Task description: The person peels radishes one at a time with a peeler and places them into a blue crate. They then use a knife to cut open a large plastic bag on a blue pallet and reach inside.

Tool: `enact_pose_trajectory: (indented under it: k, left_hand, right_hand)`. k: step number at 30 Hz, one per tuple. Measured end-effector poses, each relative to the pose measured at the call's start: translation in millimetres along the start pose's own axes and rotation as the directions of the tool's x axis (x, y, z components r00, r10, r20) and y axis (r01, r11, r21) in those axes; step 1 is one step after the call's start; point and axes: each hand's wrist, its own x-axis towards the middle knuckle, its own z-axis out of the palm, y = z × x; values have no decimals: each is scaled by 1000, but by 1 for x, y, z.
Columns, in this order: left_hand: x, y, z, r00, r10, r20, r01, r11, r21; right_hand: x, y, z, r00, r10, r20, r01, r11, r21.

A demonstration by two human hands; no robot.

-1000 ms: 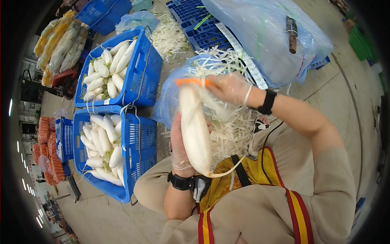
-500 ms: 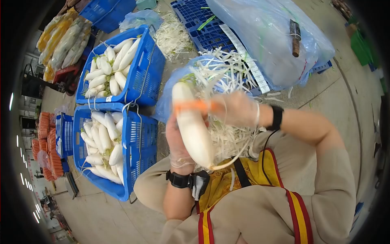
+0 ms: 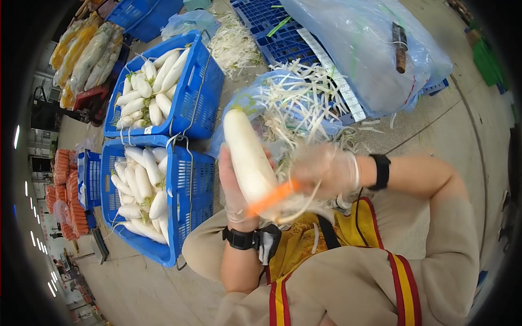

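A large white daikon radish lies slanted in my left hand, which cups it from below and behind in a clear glove. Its leafy green end points away from me. My right hand, also gloved and smeared by motion, is closed around an orange peeler. The peeler lies across the radish's lower end, near my lap. Long pale peelings are heaped on blue plastic film beyond my hands. Part of the left fingers is hidden behind the radish.
Two blue crates filled with white radishes stand at my left. A blue pallet bears a plastic-wrapped bundle with a wooden-handled knife on top. More shreds lie on the floor; bagged carrots are stacked at far left.
The peeler in my right hand has moved down along the radish, from near its leafy end to the end near my lap. My left hand still holds the radish.
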Motion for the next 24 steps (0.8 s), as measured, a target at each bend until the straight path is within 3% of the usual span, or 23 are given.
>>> enact_pose_trajectory:
  k: [1,2,4,5,6,8,9,10,12,15,16,18,20,22,24]
  left_hand:
    - [0,0,-8,994,-7,107,18,994,-107]
    - [-2,-1,-12,976,-8,216,54,976,-209]
    - [-10,-6,4,955,129,267,-115,991,-69]
    - [-8,-7,13,987,1,160,24,988,-152]
    - [-6,-8,18,989,-138,59,148,958,-247]
    - [1,-9,15,984,-179,12,176,947,-270]
    - [4,-7,10,992,-106,63,117,970,-213]
    - [5,-6,4,993,-35,109,52,986,-159]
    - [4,0,-7,994,-45,101,63,981,-183]
    - [0,4,-11,986,-73,149,95,984,-149]
    - [1,3,-8,976,-62,208,85,991,-107]
    - [-2,-5,9,979,-133,154,157,974,-161]
    - [-3,-8,11,976,-194,98,212,952,-219]
    - [1,-6,7,961,-140,238,174,976,-131]
    - [0,-1,9,981,-102,163,137,966,-219]
  right_hand:
    - [-3,-7,5,988,-146,-51,151,981,121]
    - [-2,-3,7,989,-137,-57,143,982,125]
    - [10,22,5,955,249,160,-228,964,-137]
    - [19,34,-1,959,278,62,-256,938,-235]
    - [17,36,-4,957,282,61,-260,935,-240]
    - [18,40,-12,941,337,17,-327,922,-205]
    - [19,42,-14,933,359,2,-352,918,-183]
    - [12,33,-10,937,350,12,-342,922,-180]
    - [-5,6,0,993,14,118,-23,997,68]
    - [-1,1,2,990,-11,139,11,1000,-3]
    - [5,13,2,990,-6,137,8,1000,-11]
    - [17,48,0,963,268,35,-252,937,-240]
    - [19,57,-10,950,312,-13,-301,903,-305]
    - [19,50,-16,939,339,-50,-334,870,-364]
    - [6,16,-13,999,23,28,-23,1000,-11]
